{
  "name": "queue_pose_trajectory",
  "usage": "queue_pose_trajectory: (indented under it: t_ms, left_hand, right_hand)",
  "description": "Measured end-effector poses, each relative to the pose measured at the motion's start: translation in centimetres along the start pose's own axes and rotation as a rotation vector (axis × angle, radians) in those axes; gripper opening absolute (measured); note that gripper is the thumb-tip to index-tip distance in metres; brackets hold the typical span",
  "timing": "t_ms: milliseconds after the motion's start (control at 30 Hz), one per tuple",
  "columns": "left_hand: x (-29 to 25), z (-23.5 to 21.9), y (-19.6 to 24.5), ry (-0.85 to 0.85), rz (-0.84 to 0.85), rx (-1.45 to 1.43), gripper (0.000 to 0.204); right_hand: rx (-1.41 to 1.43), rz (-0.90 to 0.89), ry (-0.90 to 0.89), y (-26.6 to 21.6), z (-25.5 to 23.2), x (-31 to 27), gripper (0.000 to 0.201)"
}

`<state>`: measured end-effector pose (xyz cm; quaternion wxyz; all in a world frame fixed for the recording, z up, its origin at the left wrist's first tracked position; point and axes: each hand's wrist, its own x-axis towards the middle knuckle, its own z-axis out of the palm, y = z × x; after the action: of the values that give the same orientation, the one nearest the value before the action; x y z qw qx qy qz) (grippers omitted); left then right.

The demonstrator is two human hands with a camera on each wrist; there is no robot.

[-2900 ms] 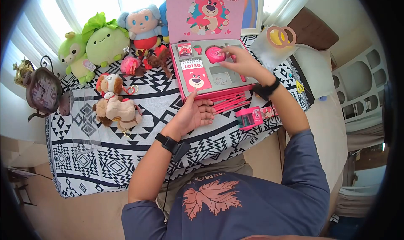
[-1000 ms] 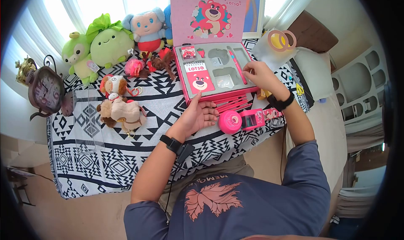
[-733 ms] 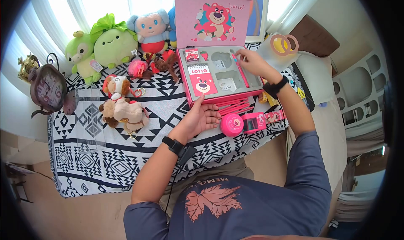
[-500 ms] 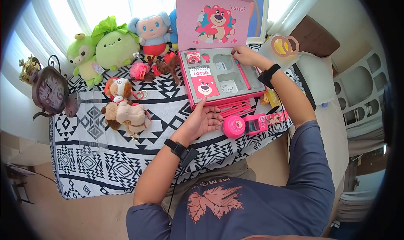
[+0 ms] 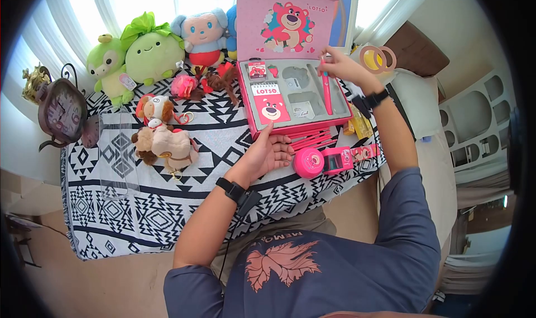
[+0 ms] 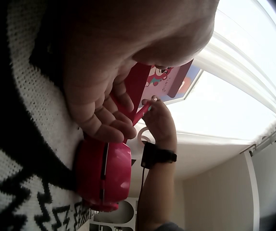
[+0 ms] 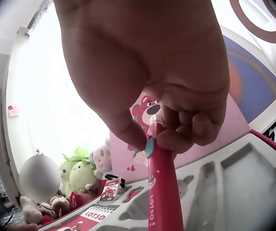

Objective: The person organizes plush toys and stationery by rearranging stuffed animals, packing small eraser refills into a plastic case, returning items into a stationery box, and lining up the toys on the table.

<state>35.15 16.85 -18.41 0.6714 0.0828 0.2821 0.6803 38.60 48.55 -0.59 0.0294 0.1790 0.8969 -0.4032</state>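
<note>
My right hand [image 5: 350, 71] pinches the upper end of a pink pen [image 5: 328, 97] between thumb and fingers. The pen stands steeply tilted over the right side of the pink gift box [image 5: 304, 129]; the right wrist view shows its teal clip [image 7: 150, 147] and white LOTSO lettering. A long narrow slot [image 7: 206, 192] in the grey insert lies bare beside it. My left hand [image 5: 263, 155] rests palm up with loosely bent fingers at the box's front edge, holding nothing. Near its fingers are several pink pencils [image 5: 310, 138] and a round pink case [image 5: 309, 163].
In the box sit a LOTSO notepad [image 5: 271, 103], a small bear-printed pack [image 5: 257, 71] and a strawberry piece [image 5: 273, 71]. A pink windowed box [image 5: 338, 160] stands at the front right. Plush toys [image 5: 153, 61], a clock [image 5: 63, 114] and a clear case [image 5: 118, 173] occupy the left.
The round pink case came out of the box and now sits by the pencils. My right hand then took the pen by its top and raised it from its slot. My left hand stayed put.
</note>
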Motion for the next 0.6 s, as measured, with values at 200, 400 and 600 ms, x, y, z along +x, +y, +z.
queue_pose_trajectory:
  t_ms: [200,400,600]
  left_hand:
    - [-0.4,0.8,0.1,0.012,0.023,0.048,0.067]
    - [-1.1,0.7,0.6,-0.011,0.067,0.112,0.061]
    - [-1.0,0.8,0.4,-0.078,0.091,0.082,0.057]
  right_hand:
    - [0.117,-0.361,0.164,2.4,1.2,-8.4,0.023]
    - [-0.215,-0.342,0.093,2.2,3.6,-14.6,0.022]
    - [-0.332,-0.373,-0.117,3.6,6.6,-13.7,0.024]
